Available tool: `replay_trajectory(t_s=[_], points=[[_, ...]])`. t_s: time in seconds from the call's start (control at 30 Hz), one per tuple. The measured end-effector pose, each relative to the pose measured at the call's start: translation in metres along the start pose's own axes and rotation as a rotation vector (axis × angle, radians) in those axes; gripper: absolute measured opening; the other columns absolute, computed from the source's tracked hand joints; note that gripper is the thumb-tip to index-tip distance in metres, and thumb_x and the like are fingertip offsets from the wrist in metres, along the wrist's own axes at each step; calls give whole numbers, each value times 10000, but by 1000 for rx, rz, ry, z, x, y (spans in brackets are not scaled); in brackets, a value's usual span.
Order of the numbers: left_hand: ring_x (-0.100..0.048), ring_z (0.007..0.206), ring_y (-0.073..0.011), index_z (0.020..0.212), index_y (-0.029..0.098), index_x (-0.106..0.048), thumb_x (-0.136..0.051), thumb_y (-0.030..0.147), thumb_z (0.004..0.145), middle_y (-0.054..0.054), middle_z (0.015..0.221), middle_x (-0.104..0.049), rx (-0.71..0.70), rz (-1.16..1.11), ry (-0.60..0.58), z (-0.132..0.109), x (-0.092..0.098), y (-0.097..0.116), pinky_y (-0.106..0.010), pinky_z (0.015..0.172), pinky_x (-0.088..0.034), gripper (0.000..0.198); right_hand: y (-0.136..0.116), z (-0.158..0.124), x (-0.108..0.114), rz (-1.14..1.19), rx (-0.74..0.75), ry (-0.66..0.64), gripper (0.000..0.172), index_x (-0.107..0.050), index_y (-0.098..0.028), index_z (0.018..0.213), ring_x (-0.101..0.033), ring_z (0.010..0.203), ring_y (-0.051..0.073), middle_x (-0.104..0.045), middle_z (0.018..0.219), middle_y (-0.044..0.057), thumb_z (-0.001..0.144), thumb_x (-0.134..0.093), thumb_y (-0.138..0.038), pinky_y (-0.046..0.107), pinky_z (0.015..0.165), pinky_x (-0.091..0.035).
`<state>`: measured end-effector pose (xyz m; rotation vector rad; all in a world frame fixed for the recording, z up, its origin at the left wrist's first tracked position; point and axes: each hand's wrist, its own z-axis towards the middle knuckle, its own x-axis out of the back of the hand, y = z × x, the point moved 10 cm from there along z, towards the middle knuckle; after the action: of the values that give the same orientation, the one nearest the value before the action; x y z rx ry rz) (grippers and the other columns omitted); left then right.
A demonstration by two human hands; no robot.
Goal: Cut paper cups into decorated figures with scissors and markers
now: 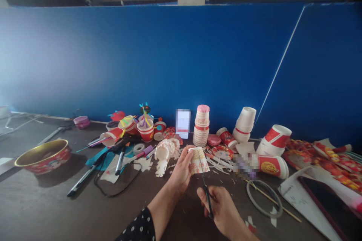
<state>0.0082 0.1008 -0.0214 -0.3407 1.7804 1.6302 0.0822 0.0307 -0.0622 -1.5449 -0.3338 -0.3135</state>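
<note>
Above the tabletop [48, 203], scissors [207, 201] met a paper cup [198, 162]

Nearest of all, a black dotted sleeve [138, 228] ended at the left forearm. The left hand [181, 169] had a firm grip around the side of the upside-down paper cup, holding it in the air above the middle of the tabletop. The right hand [219, 207] had a closed grip on the dark handles of the scissors, whose thin blades reached up against the cup's printed wall. How far the blades stood open could not be told. The cup looked light, thin and stiff only until squeezed, so a gentle hold around its body, clear of the blades, seemed best.

Paper scraps [219, 162] lay scattered just below the hands. To the right sat a grey wire ring [264, 199] and a wooden skewer [278, 205]. To the left were cut paper cups [165, 154], a black cable [113, 186] and marker pens [82, 176], with a red-and-gold bowl [43, 156] beyond them. Farther back rose a stack of paper cups [201, 126] and white cups [244, 124], before a blue wall [141, 64].
</note>
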Motion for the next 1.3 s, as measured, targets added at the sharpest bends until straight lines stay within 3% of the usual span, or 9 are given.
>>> replay_trajectory(t_s=[0.53, 0.83, 1.1, 1.3], points=[[-579, 789, -206, 956, 224, -481, -565, 376, 721, -51, 841, -600, 8, 2, -2, 1, 4, -2, -298, 669, -455, 292, 1, 1, 3, 23, 15, 18, 462, -479, -158, 473, -429, 397, 82, -478, 401, -24, 743, -505, -532, 187, 413, -287], [-579, 805, -186, 933, 230, -456, -531, 370, 751, -17, 784, -594, -9, -9, -45, 2, 1, -3, -280, 665, -457, 242, 0, 1, 4, -32, 12, 12, 466, -465, -155, 456, -403, 400, 77, -460, 403, -25, 738, -518, -521, 189, 408, -260], [-578, 816, -173, 944, 223, -453, -517, 379, 755, -29, 868, -602, -25, 42, -55, 2, -2, -2, -264, 666, -452, 253, -1, 1, 3, -51, -22, -12, 479, -464, -156, 455, -403, 400, 78, -458, 402, -27, 734, -503, -543, 184, 408, -266], [-571, 845, -188, 960, 214, -456, -535, 371, 743, -35, 852, -605, -11, 43, 0, 0, 2, -1, -269, 672, -454, 279, 1, 2, 2, -38, -28, -8, 489, -472, -152, 461, -395, 397, 72, -456, 402, -30, 733, -492, -559, 181, 405, -263]])
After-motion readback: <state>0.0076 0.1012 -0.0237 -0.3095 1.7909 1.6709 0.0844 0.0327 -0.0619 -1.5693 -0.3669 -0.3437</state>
